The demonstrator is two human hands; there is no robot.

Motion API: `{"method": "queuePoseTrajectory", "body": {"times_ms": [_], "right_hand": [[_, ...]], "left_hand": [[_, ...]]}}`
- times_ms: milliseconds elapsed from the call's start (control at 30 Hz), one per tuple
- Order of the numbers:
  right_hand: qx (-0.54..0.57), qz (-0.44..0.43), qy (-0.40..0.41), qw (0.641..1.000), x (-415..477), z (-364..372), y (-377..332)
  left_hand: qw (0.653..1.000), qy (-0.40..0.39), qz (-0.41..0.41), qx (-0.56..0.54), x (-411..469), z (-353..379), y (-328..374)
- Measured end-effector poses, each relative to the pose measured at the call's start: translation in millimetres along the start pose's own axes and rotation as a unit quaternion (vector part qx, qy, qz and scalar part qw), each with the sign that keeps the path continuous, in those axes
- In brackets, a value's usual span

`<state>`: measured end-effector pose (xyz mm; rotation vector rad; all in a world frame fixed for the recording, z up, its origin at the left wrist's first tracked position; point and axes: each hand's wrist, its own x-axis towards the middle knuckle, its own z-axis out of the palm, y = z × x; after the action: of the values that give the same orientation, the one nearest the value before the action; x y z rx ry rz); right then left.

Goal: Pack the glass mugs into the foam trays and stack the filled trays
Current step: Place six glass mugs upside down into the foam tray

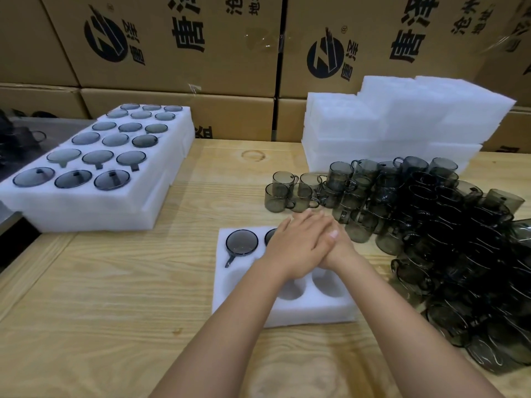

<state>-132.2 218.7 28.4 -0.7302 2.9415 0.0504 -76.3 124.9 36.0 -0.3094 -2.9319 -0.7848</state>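
The left hand (pixel 298 245) and right hand (pixel 340 249) are overlapped, fingers straight, and pressed flat on the far right of the tray (pixel 247 294) at the table's (pixel 115 297) centre. What lies beneath them is hidden. One mug (pixel 242 243) is seated at the tray's 10 o'clock. Loose mugs (pixel 431 225) are heaped at 3 o'clock, filled trays (pixel 94 202) are stacked at 10 o'clock, and blank foam (pixel 402 124) at 1 o'clock.

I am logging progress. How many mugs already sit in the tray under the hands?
2. One mug fills the far left pocket of the foam tray; a second mug beside it is half covered by the left hand. It and the right hand may hide another.
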Motion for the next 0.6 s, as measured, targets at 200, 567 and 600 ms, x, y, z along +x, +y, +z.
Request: {"method": "queuePoseTrajectory", "body": {"times_ms": [200, 567, 600], "right_hand": [[0.224, 0.001, 0.114, 0.968, -12.4, -1.3, 1.0], [0.760, 0.075, 0.144, 0.629, -89.1, 48.3, -2.0], [0.757, 0.079, 0.150, 0.632, -84.6, 47.9, -9.1]], "left_hand": [[0.992, 0.048, -0.021, 0.114, -27.9, 3.4, 13.4], [0.819, 0.268, -0.195, -0.469, -127.4, -36.7, -105.7], [0.810, 0.264, -0.190, -0.488, -128.1, -32.7, -106.7]]}}
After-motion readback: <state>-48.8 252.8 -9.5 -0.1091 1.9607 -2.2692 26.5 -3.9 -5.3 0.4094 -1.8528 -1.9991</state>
